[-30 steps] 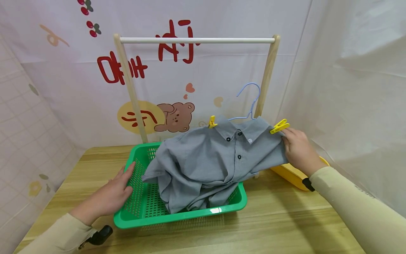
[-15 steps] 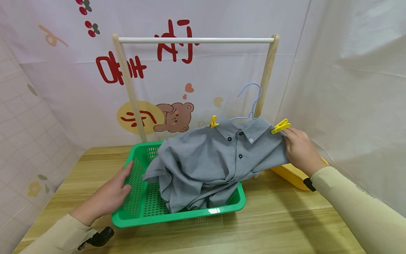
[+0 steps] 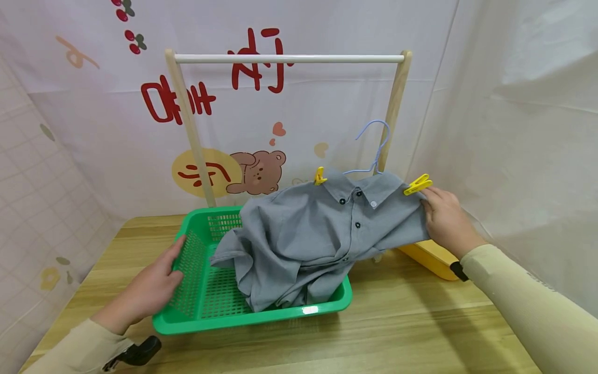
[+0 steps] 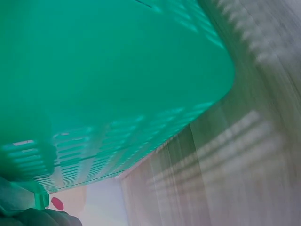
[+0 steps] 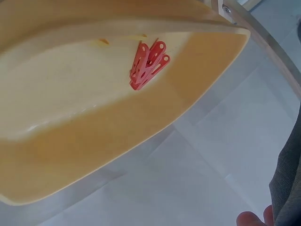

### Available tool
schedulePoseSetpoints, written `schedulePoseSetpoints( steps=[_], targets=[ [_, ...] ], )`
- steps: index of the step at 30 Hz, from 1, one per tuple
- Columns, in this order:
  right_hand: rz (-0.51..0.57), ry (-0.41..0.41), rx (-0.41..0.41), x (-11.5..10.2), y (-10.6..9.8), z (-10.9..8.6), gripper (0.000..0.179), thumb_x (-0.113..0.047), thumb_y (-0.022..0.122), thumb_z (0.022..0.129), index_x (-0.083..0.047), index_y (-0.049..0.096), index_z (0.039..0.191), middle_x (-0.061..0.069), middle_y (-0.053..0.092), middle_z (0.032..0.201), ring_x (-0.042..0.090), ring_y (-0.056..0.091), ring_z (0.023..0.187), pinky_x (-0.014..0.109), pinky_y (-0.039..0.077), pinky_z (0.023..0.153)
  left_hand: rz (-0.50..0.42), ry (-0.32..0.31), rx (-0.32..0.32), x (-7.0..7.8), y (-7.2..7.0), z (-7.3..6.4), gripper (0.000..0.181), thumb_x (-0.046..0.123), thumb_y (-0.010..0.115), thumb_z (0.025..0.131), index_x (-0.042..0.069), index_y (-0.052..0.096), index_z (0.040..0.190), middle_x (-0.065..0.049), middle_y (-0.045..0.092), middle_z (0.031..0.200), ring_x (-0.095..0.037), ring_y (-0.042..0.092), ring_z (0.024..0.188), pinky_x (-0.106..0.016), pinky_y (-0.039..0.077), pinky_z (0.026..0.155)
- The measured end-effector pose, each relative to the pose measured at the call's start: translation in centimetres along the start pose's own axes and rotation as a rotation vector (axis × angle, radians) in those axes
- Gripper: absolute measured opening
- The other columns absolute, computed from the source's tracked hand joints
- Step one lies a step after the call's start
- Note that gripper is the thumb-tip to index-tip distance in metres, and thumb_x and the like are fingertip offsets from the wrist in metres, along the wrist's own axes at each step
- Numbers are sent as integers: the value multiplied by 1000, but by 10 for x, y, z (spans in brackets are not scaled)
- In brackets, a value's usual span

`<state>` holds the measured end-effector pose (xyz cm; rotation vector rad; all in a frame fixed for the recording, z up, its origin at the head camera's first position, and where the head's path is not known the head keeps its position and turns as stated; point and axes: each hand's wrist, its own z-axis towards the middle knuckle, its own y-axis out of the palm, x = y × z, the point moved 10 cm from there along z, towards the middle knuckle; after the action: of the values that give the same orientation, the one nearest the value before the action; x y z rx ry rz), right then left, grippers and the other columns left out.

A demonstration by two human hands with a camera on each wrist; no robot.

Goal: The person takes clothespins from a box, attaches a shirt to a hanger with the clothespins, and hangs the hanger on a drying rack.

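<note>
L hand [image 3: 147, 288]: grips L rim of green basket [image 3: 252, 318]
Gray shirt [image 3: 303, 228]: on blue hanger [image 3: 377, 156], bottom part in basket
R hand [image 3: 450, 222]: pinches shirt nr yellow clip [image 3: 418, 184]
Yellow tub [image 5: 155, 113]: red clips [image 5: 146, 68] inside, R wrist cam only
Rack [image 3: 289, 58]: bhnd shirt

Basket [image 3: 252, 318] on table [image 3: 397, 322], shirt [image 3: 303, 228] partly inside, rack [image 3: 289, 58] behind, tub [image 3: 431, 259] to the right, clothespins [image 5: 146, 66] in tub

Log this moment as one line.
left hand: holds green basket | right hand: grips gray shirt | blue hanger: off white rail
</note>
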<state>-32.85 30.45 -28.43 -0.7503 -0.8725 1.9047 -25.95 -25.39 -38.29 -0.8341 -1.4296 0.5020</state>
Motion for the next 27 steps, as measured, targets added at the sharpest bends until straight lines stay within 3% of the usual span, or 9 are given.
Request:
schedulePoseSetpoints(
  steps=[12,18,24,27],
  targets=[
    [-10,38,-42,10,3,-1,33,2,44,108,13,60,135,38,59,135,57,51,129,67,32,113,-14,-24,13,-12,-13,-5,80,0,40,104,8,-7,169,-42,15,167,-55,46,137,-54,53,96],
    [-12,33,-36,12,2,0,34,2,44,108,14,60,135,39,59,135,58,51,128,68,33,112,-53,-31,6,-16,-16,-7,78,0,37,106,7,-8,169,-44,15,166,-47,59,124,-43,57,83],
    [-18,30,-29,15,0,0,34,5,45,106,15,59,135,40,59,134,59,52,127,69,35,111,-20,-36,8,-21,-21,-9,77,1,38,106,7,-8,168,-43,16,165,-55,51,133,-47,56,89],
    [-21,58,-56,19,1,-2,35,3,44,107,16,58,137,40,57,137,60,49,130,70,33,112,-33,-40,7,-24,-22,-10,78,1,38,106,9,-9,169,-43,16,166,-54,53,131,-45,56,86]
  ],
)
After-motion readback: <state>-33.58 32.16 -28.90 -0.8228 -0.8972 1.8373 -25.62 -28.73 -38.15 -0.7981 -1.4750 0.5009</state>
